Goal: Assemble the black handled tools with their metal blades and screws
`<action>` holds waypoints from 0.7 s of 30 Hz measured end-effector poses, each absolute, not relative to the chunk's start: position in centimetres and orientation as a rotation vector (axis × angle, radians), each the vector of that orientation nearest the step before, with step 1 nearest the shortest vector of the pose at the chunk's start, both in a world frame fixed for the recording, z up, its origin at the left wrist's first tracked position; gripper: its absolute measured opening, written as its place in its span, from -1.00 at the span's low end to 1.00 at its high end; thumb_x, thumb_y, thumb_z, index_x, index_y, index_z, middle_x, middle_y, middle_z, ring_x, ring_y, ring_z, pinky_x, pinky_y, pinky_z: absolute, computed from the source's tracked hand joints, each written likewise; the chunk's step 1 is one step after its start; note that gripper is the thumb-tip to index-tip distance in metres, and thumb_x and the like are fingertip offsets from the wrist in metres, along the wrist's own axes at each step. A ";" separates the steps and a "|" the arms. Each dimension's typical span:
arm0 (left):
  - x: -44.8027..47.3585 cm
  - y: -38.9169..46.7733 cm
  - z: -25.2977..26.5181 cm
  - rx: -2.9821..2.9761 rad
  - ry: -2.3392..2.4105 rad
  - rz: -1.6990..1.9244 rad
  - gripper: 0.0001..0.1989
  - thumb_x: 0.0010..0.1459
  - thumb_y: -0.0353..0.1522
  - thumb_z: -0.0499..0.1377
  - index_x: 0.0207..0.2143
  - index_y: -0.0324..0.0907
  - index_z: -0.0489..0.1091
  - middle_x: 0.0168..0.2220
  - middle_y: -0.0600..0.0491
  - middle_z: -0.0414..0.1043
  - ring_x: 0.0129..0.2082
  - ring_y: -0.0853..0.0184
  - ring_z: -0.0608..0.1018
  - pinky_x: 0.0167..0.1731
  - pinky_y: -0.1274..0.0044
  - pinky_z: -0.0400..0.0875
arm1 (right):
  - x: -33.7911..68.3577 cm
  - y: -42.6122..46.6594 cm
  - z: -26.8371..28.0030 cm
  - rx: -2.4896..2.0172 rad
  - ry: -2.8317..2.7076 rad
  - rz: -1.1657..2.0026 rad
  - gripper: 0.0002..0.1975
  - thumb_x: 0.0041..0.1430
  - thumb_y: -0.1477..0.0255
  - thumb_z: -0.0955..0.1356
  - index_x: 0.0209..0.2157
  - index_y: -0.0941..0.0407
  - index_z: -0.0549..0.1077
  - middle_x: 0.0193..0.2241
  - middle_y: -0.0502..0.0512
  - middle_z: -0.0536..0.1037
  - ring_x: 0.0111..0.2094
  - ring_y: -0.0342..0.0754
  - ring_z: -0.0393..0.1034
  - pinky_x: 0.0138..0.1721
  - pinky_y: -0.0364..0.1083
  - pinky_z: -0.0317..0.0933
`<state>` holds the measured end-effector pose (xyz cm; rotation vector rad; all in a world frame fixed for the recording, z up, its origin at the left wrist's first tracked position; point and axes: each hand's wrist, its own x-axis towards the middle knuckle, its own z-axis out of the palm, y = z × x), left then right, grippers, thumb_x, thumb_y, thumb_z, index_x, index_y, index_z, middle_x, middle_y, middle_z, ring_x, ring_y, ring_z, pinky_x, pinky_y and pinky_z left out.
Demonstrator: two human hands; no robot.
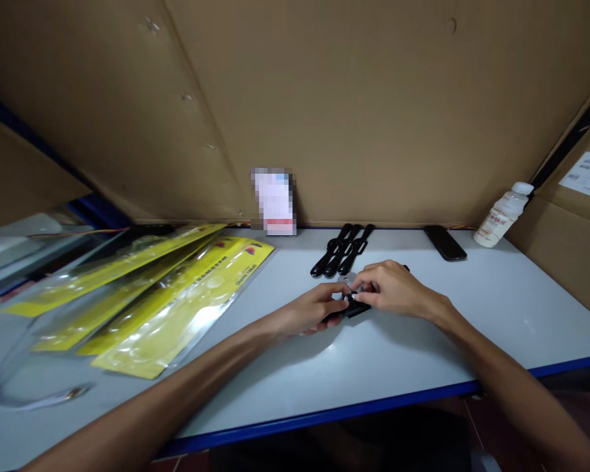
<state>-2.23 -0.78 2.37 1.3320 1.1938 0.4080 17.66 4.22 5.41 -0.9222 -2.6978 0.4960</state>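
Observation:
My left hand (319, 307) and my right hand (393, 288) meet at the middle of the table, both with fingers closed on a small black piece (358, 308). The thumbs and fingertips pinch it from either side, and much of it is hidden behind them. A bit of clear material (347, 280) shows by the fingertips, too small to name. Just beyond the hands, several long black pieces (343, 252) with rounded ends and a loop at the middle lie side by side.
Yellow-backed clear plastic packages (177, 321) lie fanned out at left, with a pale cable (44, 400) beside them. A pixelated upright panel (276, 203) leans on the cardboard wall (354, 118). A black phone (445, 242) and a white bottle (501, 216) stand at right on the blue-edged table (275, 393).

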 end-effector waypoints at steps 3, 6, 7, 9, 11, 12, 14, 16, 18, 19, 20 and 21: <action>-2.1 -0.8 2.7 1.342 1.190 0.407 -0.58 0.26 -0.17 0.09 0.08 -0.18 0.25 -0.58 0.24 0.17 -0.73 0.55 0.05 -0.76 0.66 -0.16 | 17.5 4.2 4.9 -0.836 -2.720 0.503 -0.74 0.16 0.60 0.32 -0.25 0.01 0.60 -0.33 0.00 0.55 -0.34 -0.11 0.33 -0.33 -0.12 0.04; -2.0 -0.9 2.9 1.334 1.196 0.406 -0.59 0.25 -0.20 0.09 0.09 -0.19 0.25 -0.58 0.24 0.17 -0.73 0.55 0.04 -0.76 0.66 -0.15 | 17.3 4.2 4.4 -0.793 -2.706 0.519 -0.62 0.09 0.70 0.26 -0.29 0.01 0.61 -0.27 0.01 0.53 -0.33 -0.13 0.34 -0.32 -0.13 0.06; -1.9 -1.0 2.9 1.327 1.199 0.406 -0.58 0.25 -0.21 0.09 0.11 -0.19 0.24 -0.59 0.25 0.16 -0.73 0.54 0.03 -0.75 0.66 -0.16 | 17.3 4.2 4.4 -0.795 -2.690 0.524 -0.60 0.08 0.71 0.25 -0.28 0.01 0.61 -0.25 0.01 0.53 -0.33 -0.14 0.34 -0.31 -0.14 0.06; -1.9 -1.0 2.9 1.313 1.205 0.407 -0.54 0.26 -0.19 0.09 0.14 -0.17 0.21 -0.59 0.26 0.16 -0.72 0.54 0.01 -0.75 0.66 -0.18 | 17.3 4.2 4.5 -0.841 -2.639 0.522 -0.65 0.12 0.66 0.27 -0.25 0.02 0.61 -0.26 0.02 0.54 -0.34 -0.14 0.33 -0.31 -0.13 0.06; -1.9 -1.1 3.0 1.306 1.209 0.412 -0.53 0.25 -0.17 0.10 0.15 -0.17 0.21 -0.59 0.26 0.16 -0.72 0.55 0.01 -0.74 0.65 -0.18 | 17.2 4.0 4.8 -0.948 -2.589 0.513 -0.82 0.20 0.49 0.34 -0.23 0.06 0.59 -0.35 0.02 0.54 -0.39 -0.13 0.31 -0.34 -0.12 0.05; -1.9 -1.1 3.0 1.307 1.209 0.413 -0.53 0.25 -0.16 0.11 0.14 -0.17 0.22 -0.58 0.26 0.16 -0.72 0.55 0.02 -0.74 0.66 -0.18 | 17.1 3.9 4.8 -1.002 -2.576 0.506 -0.86 0.20 0.40 0.38 -0.24 0.08 0.58 -0.40 0.01 0.54 -0.42 -0.13 0.30 -0.36 -0.12 0.03; -1.9 -1.1 3.0 1.313 1.202 0.419 -0.55 0.25 -0.17 0.11 0.12 -0.18 0.24 -0.57 0.25 0.17 -0.72 0.56 0.04 -0.74 0.66 -0.18 | 17.0 3.8 4.9 -1.051 -2.586 0.502 -0.84 0.16 0.33 0.43 -0.26 0.09 0.57 -0.45 0.00 0.54 -0.44 -0.12 0.30 -0.39 -0.12 0.01; -2.0 -1.1 2.9 1.320 1.190 0.422 -0.57 0.26 -0.19 0.09 0.11 -0.18 0.23 -0.58 0.25 0.17 -0.72 0.55 0.05 -0.75 0.67 -0.17 | 16.8 3.7 4.8 -1.006 -2.622 0.495 -0.89 0.14 0.44 0.42 -0.26 0.09 0.57 -0.41 0.00 0.56 -0.42 -0.12 0.32 -0.38 -0.12 0.02; -2.0 -1.0 2.8 1.320 1.185 0.430 -0.60 0.27 -0.22 0.07 0.10 -0.19 0.23 -0.58 0.25 0.17 -0.72 0.55 0.05 -0.76 0.67 -0.16 | 16.8 3.7 4.6 -0.919 -2.654 0.484 -0.82 0.14 0.57 0.36 -0.27 0.08 0.58 -0.34 0.01 0.57 -0.37 -0.12 0.34 -0.34 -0.12 0.05; -2.0 -1.0 2.8 1.321 1.182 0.432 -0.62 0.27 -0.23 0.07 0.09 -0.19 0.24 -0.58 0.24 0.18 -0.72 0.55 0.05 -0.76 0.67 -0.15 | 16.8 3.7 4.6 -0.880 -2.665 0.478 -0.78 0.15 0.61 0.33 -0.28 0.07 0.58 -0.32 0.02 0.57 -0.36 -0.12 0.34 -0.33 -0.12 0.06; -2.0 -1.0 2.7 1.324 1.181 0.433 -0.63 0.27 -0.24 0.06 0.07 -0.19 0.24 -0.58 0.24 0.18 -0.73 0.54 0.05 -0.76 0.66 -0.15 | 16.9 3.7 4.6 -0.848 -2.672 0.473 -0.75 0.16 0.63 0.31 -0.28 0.07 0.59 -0.30 0.01 0.57 -0.36 -0.13 0.34 -0.33 -0.12 0.06; -2.0 -1.0 2.7 1.327 1.182 0.435 -0.65 0.27 -0.24 0.06 0.05 -0.19 0.25 -0.58 0.24 0.18 -0.73 0.54 0.05 -0.76 0.66 -0.15 | 17.0 3.8 4.7 -0.824 -2.675 0.470 -0.73 0.17 0.64 0.30 -0.29 0.06 0.59 -0.29 0.01 0.56 -0.36 -0.14 0.33 -0.33 -0.12 0.06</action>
